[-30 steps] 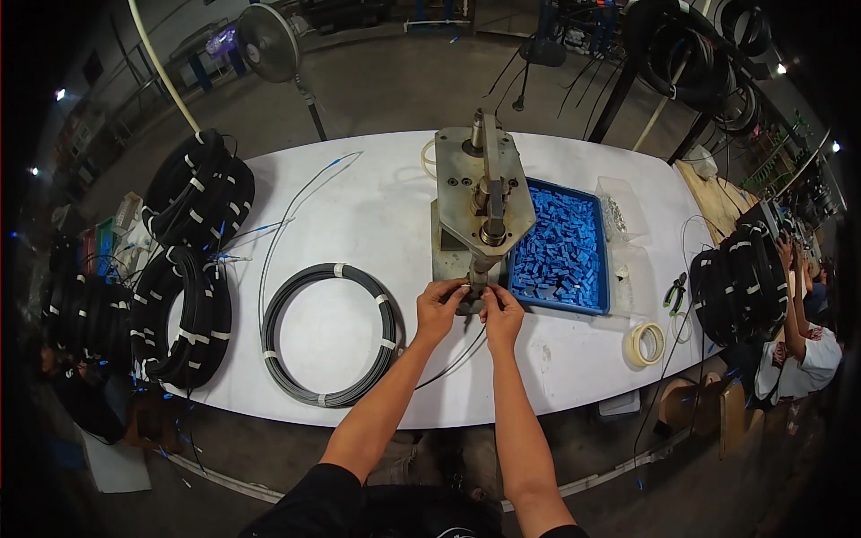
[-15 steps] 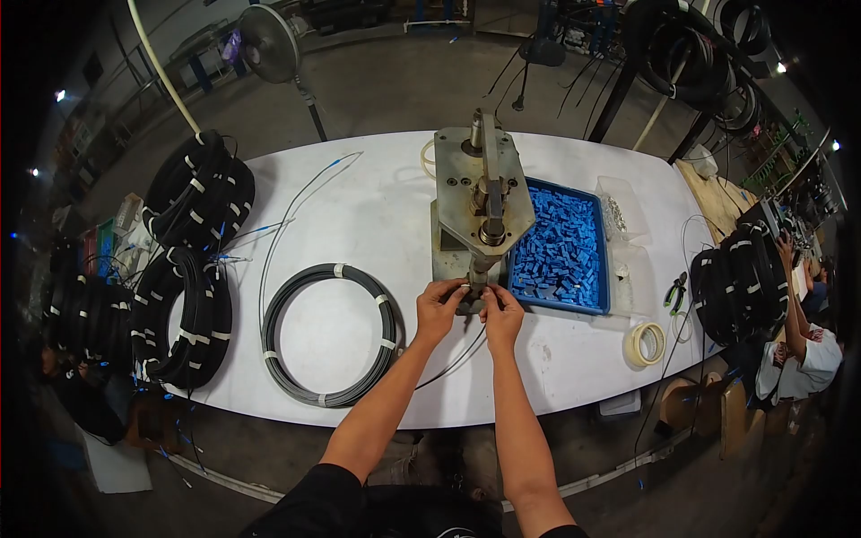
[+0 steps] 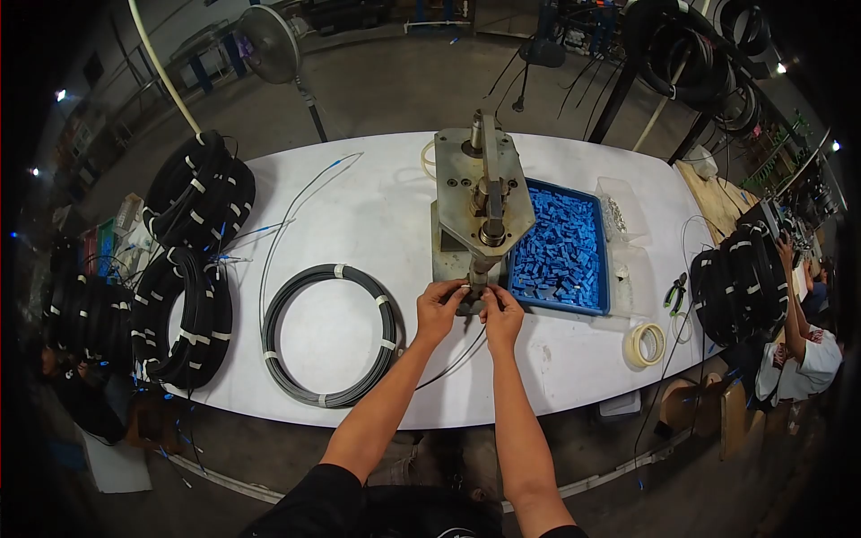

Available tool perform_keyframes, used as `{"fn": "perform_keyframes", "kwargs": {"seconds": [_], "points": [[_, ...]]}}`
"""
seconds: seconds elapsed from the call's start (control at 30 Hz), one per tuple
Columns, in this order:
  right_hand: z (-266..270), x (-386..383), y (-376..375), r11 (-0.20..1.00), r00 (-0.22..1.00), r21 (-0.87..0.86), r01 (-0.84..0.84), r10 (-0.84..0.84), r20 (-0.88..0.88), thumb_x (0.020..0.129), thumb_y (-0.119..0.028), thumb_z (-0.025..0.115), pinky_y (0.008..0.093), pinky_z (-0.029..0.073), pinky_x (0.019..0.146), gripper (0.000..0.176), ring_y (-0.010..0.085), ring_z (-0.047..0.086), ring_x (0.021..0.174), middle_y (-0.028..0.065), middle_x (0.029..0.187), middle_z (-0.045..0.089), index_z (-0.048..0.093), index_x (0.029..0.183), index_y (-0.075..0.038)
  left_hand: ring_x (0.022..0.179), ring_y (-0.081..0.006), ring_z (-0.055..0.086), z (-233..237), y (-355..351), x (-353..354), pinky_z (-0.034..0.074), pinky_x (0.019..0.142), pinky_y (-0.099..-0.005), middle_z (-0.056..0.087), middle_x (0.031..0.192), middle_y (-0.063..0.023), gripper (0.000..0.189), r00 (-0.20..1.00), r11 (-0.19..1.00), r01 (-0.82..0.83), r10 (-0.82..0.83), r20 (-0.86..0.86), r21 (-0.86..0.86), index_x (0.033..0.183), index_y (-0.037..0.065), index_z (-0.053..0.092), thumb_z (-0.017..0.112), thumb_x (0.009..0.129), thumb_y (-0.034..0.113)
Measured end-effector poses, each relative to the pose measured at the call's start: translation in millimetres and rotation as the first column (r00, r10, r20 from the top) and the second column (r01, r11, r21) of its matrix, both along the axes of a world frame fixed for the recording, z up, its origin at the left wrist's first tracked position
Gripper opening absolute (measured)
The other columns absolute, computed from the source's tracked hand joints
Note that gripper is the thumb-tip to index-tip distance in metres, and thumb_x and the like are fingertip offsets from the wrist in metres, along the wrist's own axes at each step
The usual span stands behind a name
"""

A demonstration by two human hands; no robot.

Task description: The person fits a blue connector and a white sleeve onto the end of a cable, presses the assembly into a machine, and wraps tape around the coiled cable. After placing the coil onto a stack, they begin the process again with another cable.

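A metal hand press [image 3: 484, 193] stands at the middle of the table, its ram pointing down toward me. Both hands meet at its foot, one on each side of the ram. My left hand [image 3: 438, 309] is closed in a pinch at the ram's left; what its fingertips hold is too small to make out. On the other side my right hand [image 3: 502, 316] pinches, and a thin black cable [image 3: 451, 366] runs up to its fingers. That cable leads back toward a taped cable coil [image 3: 273, 359] lying flat on the left. The cable's tip is hidden by fingers and press.
Right of the press sits a blue tray [image 3: 604, 269] full of small blue connector parts, beside clear plastic trays [image 3: 635, 215]. Farther right are pliers [image 3: 675, 294], a tape roll [image 3: 644, 344] and stacked black coils [image 3: 741, 282]. More coils [image 3: 184, 314] stand left. A co-worker [image 3: 798, 359] sits right.
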State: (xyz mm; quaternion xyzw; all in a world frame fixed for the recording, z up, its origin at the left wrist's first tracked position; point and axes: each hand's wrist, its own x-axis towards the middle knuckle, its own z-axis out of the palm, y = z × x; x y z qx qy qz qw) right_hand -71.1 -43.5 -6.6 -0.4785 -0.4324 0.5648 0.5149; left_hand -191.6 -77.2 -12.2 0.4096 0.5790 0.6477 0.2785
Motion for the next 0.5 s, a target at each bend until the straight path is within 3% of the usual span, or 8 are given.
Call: {"fn": "perform_keyframes", "kwargs": {"seconds": [0.5], "points": [[0.2,0.1,0.1,1.0,1.0,-0.002,-0.003,0.003,-0.014,0.091,-0.009,0.064,0.0221,0.039,0.044,0.019,0.0078,0.05,0.051,0.0066,0.081,0.065,0.065,0.105,0.004,0.087,-0.0172,0.062,2.6,0.0,-0.3,0.049,0.08,-0.0287,0.069,0.092,-0.0094,0.017,1.0,1.0,0.001,-0.001,0.017,-0.029,0.099,0.006,0.074,0.072,0.083,0.01]]}}
